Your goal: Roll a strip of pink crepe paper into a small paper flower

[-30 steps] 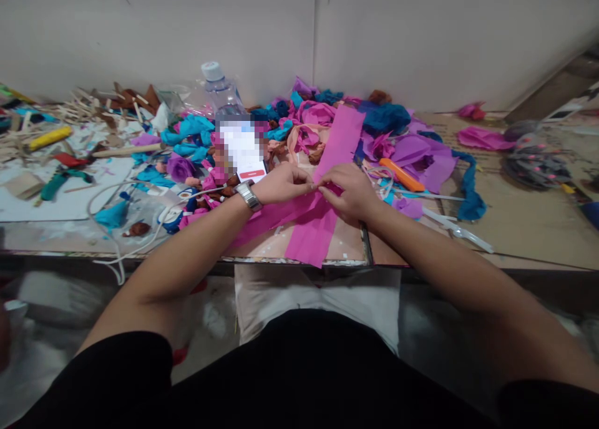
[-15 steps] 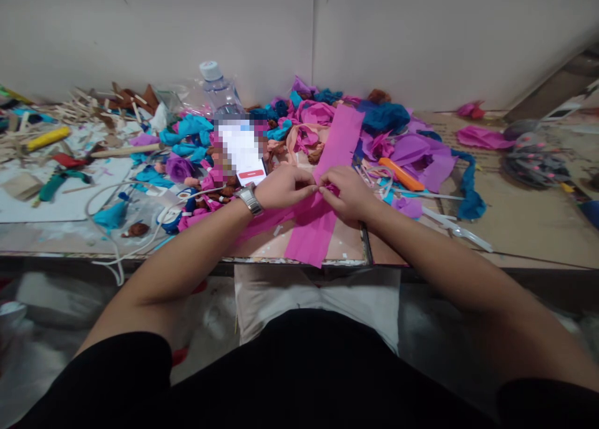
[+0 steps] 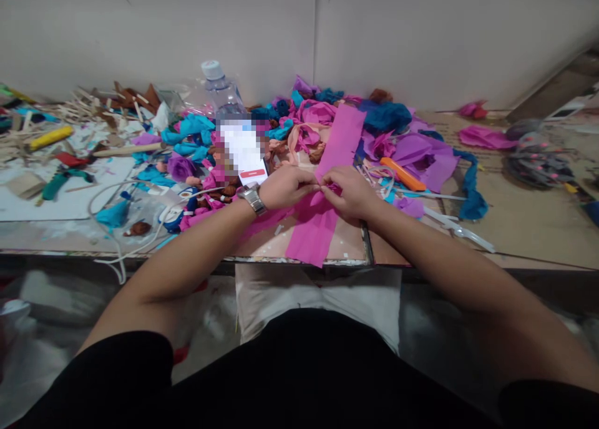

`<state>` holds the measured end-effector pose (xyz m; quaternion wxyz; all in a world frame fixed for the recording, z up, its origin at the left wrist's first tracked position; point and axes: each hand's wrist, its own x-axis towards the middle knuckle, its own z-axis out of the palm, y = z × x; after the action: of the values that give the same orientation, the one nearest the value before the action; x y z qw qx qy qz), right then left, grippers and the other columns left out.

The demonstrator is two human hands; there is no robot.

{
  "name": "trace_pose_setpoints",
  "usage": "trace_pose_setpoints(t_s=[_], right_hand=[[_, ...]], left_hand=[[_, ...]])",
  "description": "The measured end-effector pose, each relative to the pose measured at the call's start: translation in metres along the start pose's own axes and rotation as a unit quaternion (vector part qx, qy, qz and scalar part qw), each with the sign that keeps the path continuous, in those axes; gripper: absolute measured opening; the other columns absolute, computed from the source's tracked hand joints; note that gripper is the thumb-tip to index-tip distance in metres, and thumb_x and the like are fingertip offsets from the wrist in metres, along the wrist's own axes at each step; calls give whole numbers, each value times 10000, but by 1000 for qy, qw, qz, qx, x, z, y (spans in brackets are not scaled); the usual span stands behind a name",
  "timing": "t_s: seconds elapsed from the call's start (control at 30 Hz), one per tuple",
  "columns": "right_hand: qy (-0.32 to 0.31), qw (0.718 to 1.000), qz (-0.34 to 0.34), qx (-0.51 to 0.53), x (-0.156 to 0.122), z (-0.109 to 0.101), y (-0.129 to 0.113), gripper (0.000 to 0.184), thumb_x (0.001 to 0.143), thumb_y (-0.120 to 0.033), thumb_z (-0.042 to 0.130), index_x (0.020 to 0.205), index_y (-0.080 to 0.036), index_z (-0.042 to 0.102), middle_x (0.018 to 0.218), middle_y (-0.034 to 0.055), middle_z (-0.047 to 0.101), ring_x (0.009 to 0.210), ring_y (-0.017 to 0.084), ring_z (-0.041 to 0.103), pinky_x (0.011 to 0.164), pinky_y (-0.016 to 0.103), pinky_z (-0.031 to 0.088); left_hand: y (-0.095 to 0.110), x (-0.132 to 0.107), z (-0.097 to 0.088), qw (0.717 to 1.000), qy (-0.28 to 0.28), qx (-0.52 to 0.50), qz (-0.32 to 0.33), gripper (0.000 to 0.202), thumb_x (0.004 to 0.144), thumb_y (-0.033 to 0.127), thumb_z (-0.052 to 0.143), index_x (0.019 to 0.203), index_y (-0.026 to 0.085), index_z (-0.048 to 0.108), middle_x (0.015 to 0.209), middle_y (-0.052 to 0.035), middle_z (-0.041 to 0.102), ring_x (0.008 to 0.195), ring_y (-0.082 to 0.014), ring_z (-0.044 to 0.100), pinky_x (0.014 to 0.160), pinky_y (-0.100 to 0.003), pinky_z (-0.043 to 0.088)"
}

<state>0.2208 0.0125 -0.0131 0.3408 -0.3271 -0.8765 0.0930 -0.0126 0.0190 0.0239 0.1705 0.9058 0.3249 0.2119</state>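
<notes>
Left hand (image 3: 286, 187) and right hand (image 3: 350, 193) meet over pink paper (image 3: 312, 232), near middle of the table (image 3: 350, 245).
Each grip is pinched on the paper (a lit phone (image 3: 246, 151) sits just far-left).

This looks like a craft workshop — a long workbench (image 3: 56, 236) strewn with crumpled coloured paper (image 3: 433, 153), loose wooden sticks (image 3: 87, 109) and a green-and-red hand tool (image 3: 53, 186).

No readable text or numbers anywhere
</notes>
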Motion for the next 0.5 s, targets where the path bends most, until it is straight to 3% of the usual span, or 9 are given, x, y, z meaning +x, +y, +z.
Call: trace_pose_setpoints(t_s=[0.17,0.5], right_hand=[[-23,999,-7,-22,1,0,-2,97,959,-283,583,881,-231,608,904,84,711,853,268,593,809,423,401],[-12,1000,4,-1,0,-1,0,34,900,-247,584,874,-235,601,901,79,702,866,274,601,827,425,416]], left_hand=[[0,1,1,1000,-4,1,16,289,1041,344,607,893,187,800,758,-38,747,643,-130,579,664,-289,367],[-6,0,-2,999,-19,-9,36,276,999,343,596,852,165,748,737,-28,724,646,-127,582,666,-282,383]])
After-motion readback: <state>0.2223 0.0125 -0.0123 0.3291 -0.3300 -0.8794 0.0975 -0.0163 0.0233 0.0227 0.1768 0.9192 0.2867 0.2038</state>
